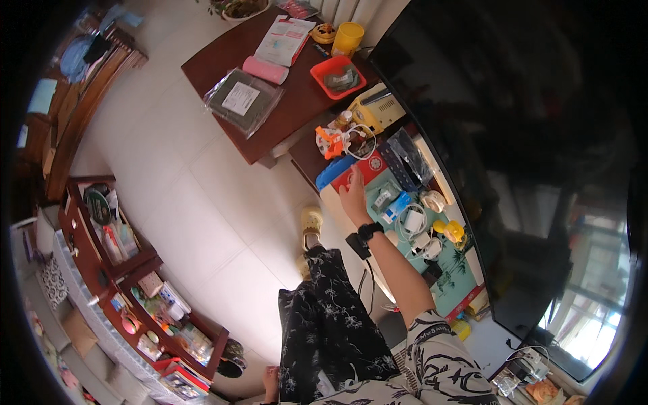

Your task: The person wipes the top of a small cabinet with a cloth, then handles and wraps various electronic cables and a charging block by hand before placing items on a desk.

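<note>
My right hand (354, 197), with a black wristband (370, 231), reaches over the red border of a green bamboo-print mat (458, 276). Its fingers are apart and I see nothing held between them. Just beyond the fingertips lies a blue case (335, 172). To the hand's right are a small bagged packet (386, 196), a blue-and-white box (396, 206) and a white charger with a coiled cable (414, 221). My left hand (272, 378) hangs low beside my black patterned trousers (334, 314). Its fingers are too small to make out.
A large black television (506, 126) flanks the stand on the right. Ahead, a dark wooden table (202, 66) holds a bagged garment (243, 101), a pink roll (265, 70) and a red tray (329, 88). A low cabinet (109, 273) stands left across the tiled floor (212, 197).
</note>
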`<move>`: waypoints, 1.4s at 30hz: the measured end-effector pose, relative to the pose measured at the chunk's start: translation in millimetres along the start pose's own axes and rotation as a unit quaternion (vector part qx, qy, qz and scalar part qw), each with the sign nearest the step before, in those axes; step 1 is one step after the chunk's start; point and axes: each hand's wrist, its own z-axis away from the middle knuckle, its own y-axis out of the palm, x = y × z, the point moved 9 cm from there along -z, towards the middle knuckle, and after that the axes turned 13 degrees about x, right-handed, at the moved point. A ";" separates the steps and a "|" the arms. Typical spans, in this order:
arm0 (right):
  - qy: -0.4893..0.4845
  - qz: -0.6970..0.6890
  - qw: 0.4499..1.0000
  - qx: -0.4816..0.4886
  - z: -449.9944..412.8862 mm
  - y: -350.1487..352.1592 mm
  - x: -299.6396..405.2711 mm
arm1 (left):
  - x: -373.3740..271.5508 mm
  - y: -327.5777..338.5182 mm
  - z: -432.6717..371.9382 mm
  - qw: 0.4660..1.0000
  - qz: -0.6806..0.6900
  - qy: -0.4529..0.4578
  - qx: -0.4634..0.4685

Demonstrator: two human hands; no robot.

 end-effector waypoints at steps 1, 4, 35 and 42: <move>0.027 0.018 0.999 -0.025 -16.4 -1.7 0.8 | -22.4 -4.2 1.5 1.000 -0.024 -0.014 -0.002; 0.115 0.055 0.992 -0.019 -56.8 -5.6 -15.6 | -71.7 -5.8 -12.6 0.997 -0.047 0.059 -0.005; -0.026 -0.425 0.846 -0.322 279.1 -175.3 323.0 | -560.0 49.1 126.5 0.803 -0.026 0.369 0.467; -0.040 -0.485 0.706 -0.515 357.7 -209.1 251.6 | -544.4 25.3 171.7 0.771 -0.103 0.288 0.559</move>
